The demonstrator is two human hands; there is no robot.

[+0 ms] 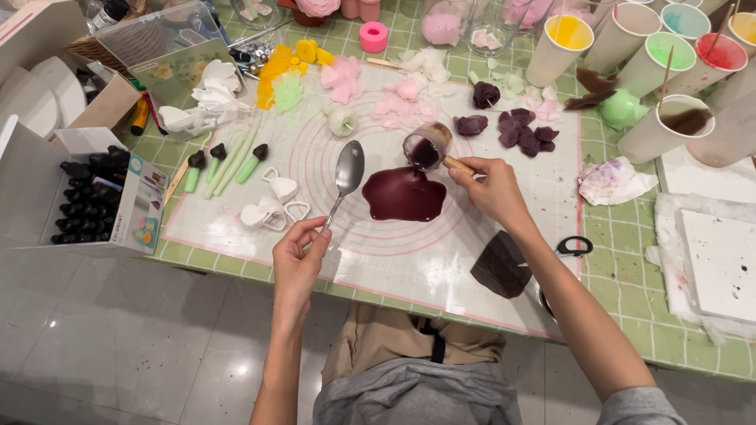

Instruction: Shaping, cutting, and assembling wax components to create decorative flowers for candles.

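Observation:
My right hand point(492, 189) grips the wooden handle of a small clear cup point(425, 148) that is tilted over and holds dark maroon liquid. Just below its lip a dark maroon puddle point(404, 194) lies spread on the translucent mat with pink rings point(378, 260). My left hand point(299, 256) pinches the handle of a metal spoon point(347, 171), whose bowl hovers just left of the puddle, apart from it.
Dark maroon petals point(524, 130), pink, white and yellow petals lie on the mat's far side. Paper cups of coloured liquid point(654, 59) stand at far right. White cutters point(272, 206), green stems point(236, 161), a box of small bottles point(90, 201) lie left. Scissors point(575, 245) sit right.

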